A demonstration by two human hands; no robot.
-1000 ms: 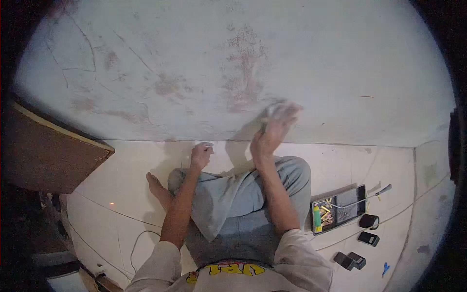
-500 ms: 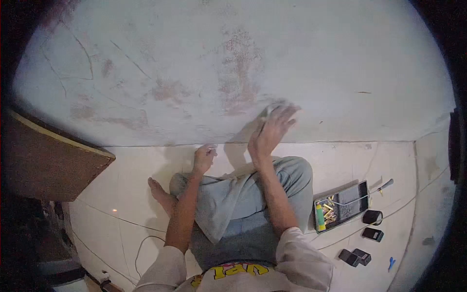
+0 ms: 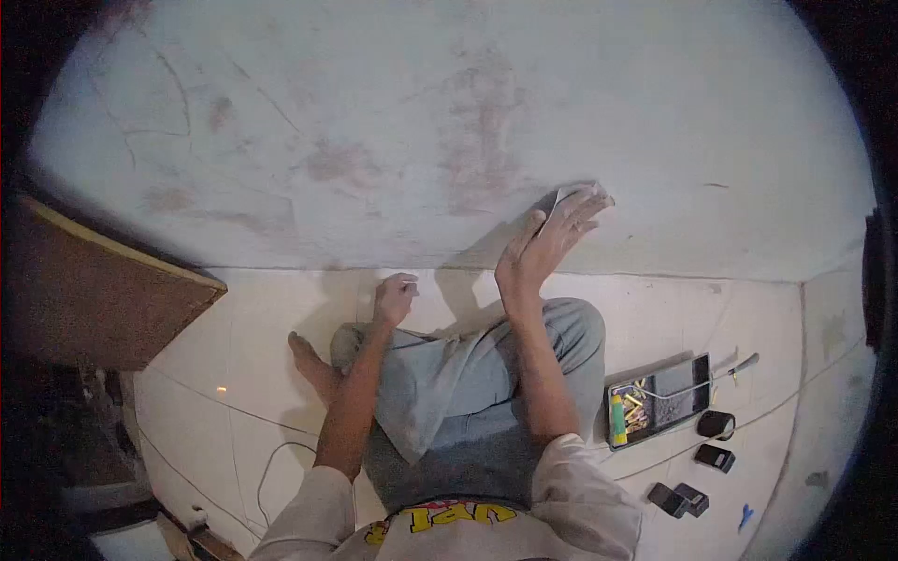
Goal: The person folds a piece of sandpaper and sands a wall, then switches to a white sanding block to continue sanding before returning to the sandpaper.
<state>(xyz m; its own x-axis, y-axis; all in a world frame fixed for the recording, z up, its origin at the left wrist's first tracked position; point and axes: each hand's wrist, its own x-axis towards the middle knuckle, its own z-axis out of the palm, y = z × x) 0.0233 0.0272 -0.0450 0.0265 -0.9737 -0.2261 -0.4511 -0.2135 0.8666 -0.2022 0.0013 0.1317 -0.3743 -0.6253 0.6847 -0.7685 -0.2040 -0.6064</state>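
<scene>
My right hand (image 3: 554,241) presses a thin pale sheet of sandpaper (image 3: 564,196) against the lower part of the wall (image 3: 711,112). Its fingers lie along the sheet, pointing up and to the right, with an edge showing beside the index finger. Reddish-brown worn patches and thin scratches mark the wall to the left of this hand. Near the foot of the wall, my left hand (image 3: 397,297) hovers above the floor by my knee with its fingers curled. Something small and whitish shows at those fingertips, too small to name.
A black tray (image 3: 673,397) with small yellowish pieces, a green-and-yellow tube and a cable lies right of my knee. Several small black boxes (image 3: 715,457) and a blue item (image 3: 745,517) are nearby. A brown wooden panel (image 3: 103,290) juts in from the left.
My right hand has slid a little up and to the right along the wall with the sandpaper. The left hand stays nearly where it was. The view has shifted slightly.
</scene>
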